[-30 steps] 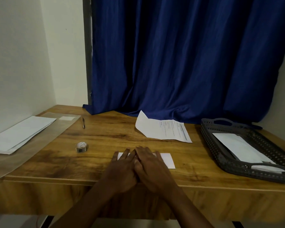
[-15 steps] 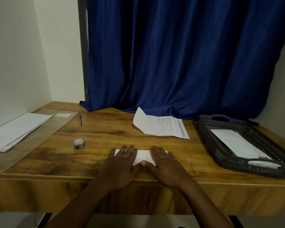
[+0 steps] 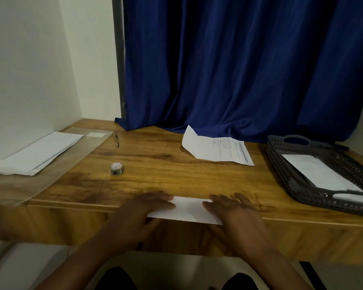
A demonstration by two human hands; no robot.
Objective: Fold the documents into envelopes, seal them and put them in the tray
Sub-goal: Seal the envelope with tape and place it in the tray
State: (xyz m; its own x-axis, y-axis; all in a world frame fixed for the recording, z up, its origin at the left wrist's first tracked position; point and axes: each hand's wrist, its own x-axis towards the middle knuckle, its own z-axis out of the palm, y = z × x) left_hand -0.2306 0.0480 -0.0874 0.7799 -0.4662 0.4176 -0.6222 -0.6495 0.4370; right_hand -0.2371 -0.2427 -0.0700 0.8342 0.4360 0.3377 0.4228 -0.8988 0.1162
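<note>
I am looking at the folded paper (image 3: 187, 210), which is lying at the near edge of the table (image 3: 155, 164) with its long axis running left to right along that edge; its near long side is overhanging the edge slightly. My left hand (image 3: 143, 214) is lying over the paper's left end and my right hand (image 3: 233, 214) over its right end, fingers straight and close together, flat on the sheet rather than curling round it, though blur is softening the left fingertips. The bare middle of the paper is showing between the two hands, so both are equally near it, one at each end.

Farther out, a printed sheet (image 3: 220, 149) is lying toward the far edge, right of center. The stack of envelopes (image 3: 36, 153) is sitting at the left edge, well apart from my left hand, with a small roll of tape (image 3: 116, 168) and a pen (image 3: 116, 140) between. The dark tray (image 3: 291, 176) is sitting at the right edge, holding a white envelope (image 3: 321, 174).

I judge the next move to be reaching left for an envelope while the right hand is keeping the paper down.
</note>
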